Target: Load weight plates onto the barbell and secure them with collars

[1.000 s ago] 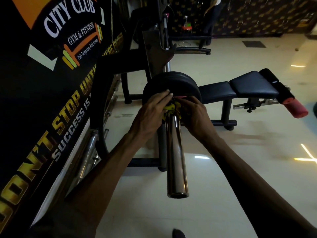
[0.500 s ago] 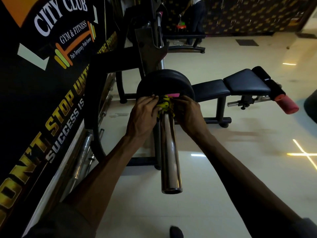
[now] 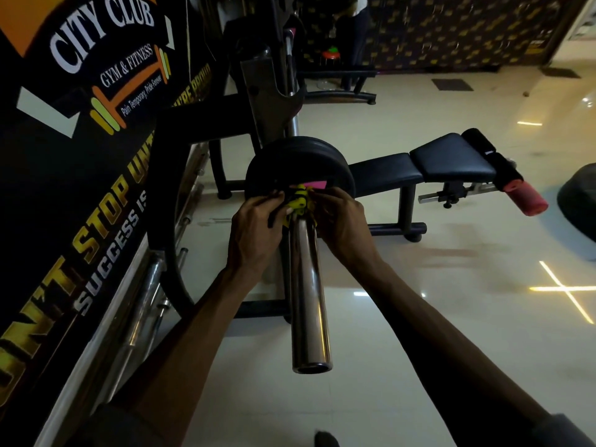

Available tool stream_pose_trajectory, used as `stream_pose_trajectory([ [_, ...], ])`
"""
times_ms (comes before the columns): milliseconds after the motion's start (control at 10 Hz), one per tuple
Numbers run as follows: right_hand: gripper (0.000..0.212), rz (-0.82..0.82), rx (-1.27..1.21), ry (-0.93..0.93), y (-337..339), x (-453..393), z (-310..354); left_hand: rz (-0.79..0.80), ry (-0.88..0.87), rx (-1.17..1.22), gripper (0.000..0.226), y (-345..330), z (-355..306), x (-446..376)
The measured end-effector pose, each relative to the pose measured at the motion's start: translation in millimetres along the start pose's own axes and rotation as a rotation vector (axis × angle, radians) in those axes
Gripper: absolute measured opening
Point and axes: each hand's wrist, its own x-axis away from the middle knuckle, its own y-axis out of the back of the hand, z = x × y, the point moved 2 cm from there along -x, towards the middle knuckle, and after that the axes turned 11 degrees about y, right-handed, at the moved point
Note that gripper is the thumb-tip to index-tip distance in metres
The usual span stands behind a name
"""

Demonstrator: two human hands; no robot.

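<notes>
Sleeve end: the chrome barbell sleeve [image 3: 309, 295] points straight toward the camera, its open end nearest and bare, which leaves the length in front of the collar free for both hands to work from either side.
Left hand: the left hand [image 3: 254, 230] sits against the left side of the sleeve with its fingers curled onto a black part of the collar; it seems to steady or squeeze that side so the clamp cannot twist.
Right hand: the right hand [image 3: 343, 222] mirrors it on the right, fingers curled in at the collar; exactly which part they pinch is hidden behind the knuckles.
Collar: the yellow-and-black collar [image 3: 298, 201] wraps the sleeve and sits right up against the plate face, the place where it must lock to stop the load sliding outward. Whether its latch is closed I cannot tell.
Plates: the black weight plates [image 3: 300, 166] are already on the sleeve, pushed inward toward the rack; a pink label [image 3: 314, 184] shows just above the collar.
Stage, as I judge it: loading on this side looks done and the securing step is in hand.
Rack: the rack upright [image 3: 267, 101] rises behind the plates and carries the bar at working height.
Beyond: a padded bench [image 3: 419, 166] lies to the right on the pale floor [image 3: 451, 317]; a gym banner [image 3: 80, 140] fills the left.
</notes>
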Motion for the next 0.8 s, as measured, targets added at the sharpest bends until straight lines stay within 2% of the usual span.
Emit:
stream_pose_trajectory([
  [200, 0.035, 0.081, 0.055, -0.018, 7, -1, 4, 0.066, -0.008, -0.036, 0.038, 8, -3, 3],
  [300, 0.034, 0.175, 0.106, -0.012, 12, -3, 9, 0.105, -0.015, -0.084, 0.047, 16, -6, 8],
  [500, 0.059, 0.226, 0.151, -0.051, 18, 21, 23, 0.118, 0.057, -0.025, 0.053, 38, -7, 40],
  [600, 0.067, 0.225, 0.135, -0.025, 22, 27, 32, 0.113, 0.097, -0.025, 0.055, 48, -4, 51],
  [800, 0.066, 0.217, 0.171, 0.089, 33, 18, 48, -0.003, 0.037, -0.075, 0.051, 68, -5, 57],
])
